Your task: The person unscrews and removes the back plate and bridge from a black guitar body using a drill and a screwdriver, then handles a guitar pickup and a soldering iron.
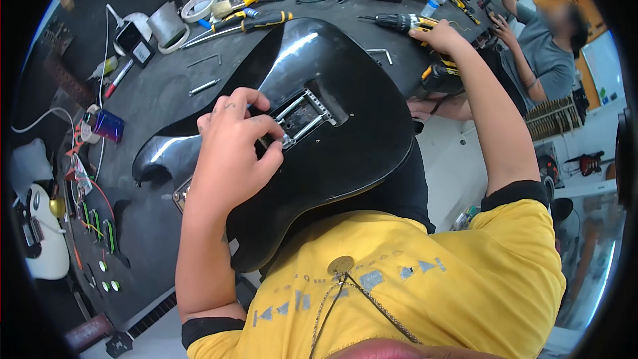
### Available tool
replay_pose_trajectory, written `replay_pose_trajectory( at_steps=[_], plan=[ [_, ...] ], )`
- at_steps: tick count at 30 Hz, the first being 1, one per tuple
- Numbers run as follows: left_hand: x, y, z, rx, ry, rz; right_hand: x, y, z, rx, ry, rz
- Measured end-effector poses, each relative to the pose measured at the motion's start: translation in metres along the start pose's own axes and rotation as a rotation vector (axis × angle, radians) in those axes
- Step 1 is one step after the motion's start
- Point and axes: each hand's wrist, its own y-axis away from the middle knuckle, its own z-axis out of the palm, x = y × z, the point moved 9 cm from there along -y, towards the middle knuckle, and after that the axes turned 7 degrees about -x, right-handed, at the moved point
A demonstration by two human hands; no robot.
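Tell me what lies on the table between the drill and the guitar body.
An L-shaped hex key lies on the table between the drill and the guitar body; the head view shows it.

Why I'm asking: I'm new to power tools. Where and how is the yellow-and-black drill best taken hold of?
I'd grip the drill at its rear end, coming from the right. Its slim bit points left, so that approach should keep fingers off the tip. The right hand is on that end, hiding part of its shape.
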Motion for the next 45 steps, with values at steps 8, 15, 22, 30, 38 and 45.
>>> replay_pose_trajectory(
  at_steps=[8, 15, 22, 30, 38, 45],
  plan=[
    [-0.005, 0.000, -0.002, 0.078, 0.039, -0.028, -0.111, 0.108, 0.031, 0.340, 0.247, -0.907],
    [-0.001, -0.003, -0.002, 0.065, -0.020, -0.037, -0.143, 0.098, 0.075, 0.069, 0.114, -1.022],
    [0.002, -0.006, -0.001, 0.065, -0.005, -0.040, -0.124, 0.095, -0.012, 0.525, -0.400, -0.713],
    [-0.003, -0.009, -0.002, 0.032, 0.100, -0.052, -0.255, 0.208, 0.029, -0.720, -1.456, -1.078],
    [0.027, -0.034, 0.016, -0.055, -0.095, 0.102, -0.274, 0.251, 0.062, -0.977, -1.222, -1.290],
    [0.027, -0.026, 0.020, 0.025, -0.166, 0.092, -0.264, 0.259, 0.084, -0.974, -1.252, -1.098]
  ],
)
